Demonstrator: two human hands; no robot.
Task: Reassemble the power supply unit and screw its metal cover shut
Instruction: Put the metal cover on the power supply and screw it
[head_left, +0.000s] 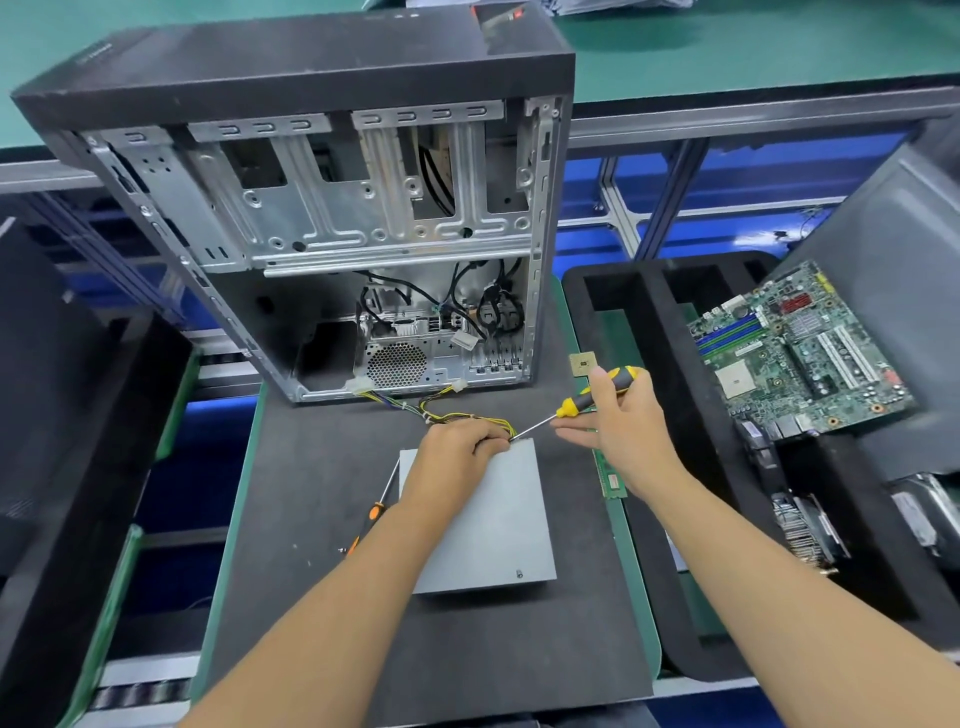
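The right hand (626, 415) holds the yellow and black screwdriver (597, 392) with thumb and curled fingers, while two fingers stick out straight. The thin tip points to 8 o'clock and meets the far right corner of the gray power supply unit (483, 525). The left hand (457, 441) rests curled on that far edge, pinching right at the tip. What it pinches is too small to see.

The box lies flat on the dark mat (322, 519), with bare mat at 6 o'clock. Its wires (467, 415) run to 12 o'clock, into the open computer case (332, 234). An orange screwdriver (376, 506) lies just beside the box at 9 o'clock. A motherboard (795, 353) sits at 3 o'clock.
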